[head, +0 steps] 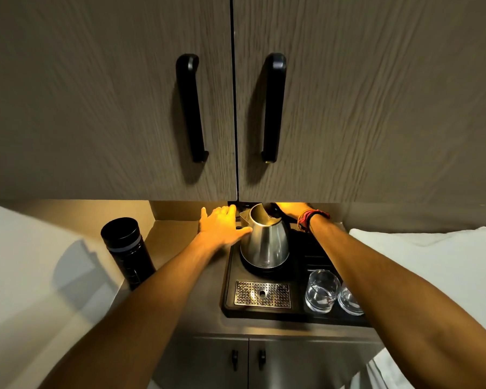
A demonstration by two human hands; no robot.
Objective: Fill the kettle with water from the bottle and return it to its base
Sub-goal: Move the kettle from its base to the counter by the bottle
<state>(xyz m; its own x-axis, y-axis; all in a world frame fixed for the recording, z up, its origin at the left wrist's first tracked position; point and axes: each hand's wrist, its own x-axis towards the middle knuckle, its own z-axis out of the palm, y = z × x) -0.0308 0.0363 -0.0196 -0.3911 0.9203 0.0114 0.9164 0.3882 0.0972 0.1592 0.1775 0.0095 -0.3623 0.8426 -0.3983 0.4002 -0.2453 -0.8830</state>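
1. Progress: the kettle (265, 241) sits on its base (260, 269), on the black tray (298, 315). Its lid is open. Whether it holds water cannot be told.
2. The bottle (127, 252) stands capped on the counter, well apart to the left, untouched. Judged from this, filling is either not begun or complete; the frame does not settle which.
3. Left hand (222, 227): fingers spread and released, thumb touching the kettle's spout side.
4. Right hand (291, 210): behind the kettle at the handle; finger state cannot be told.
5. Kettle: polished steel, upright, black handle and lid.
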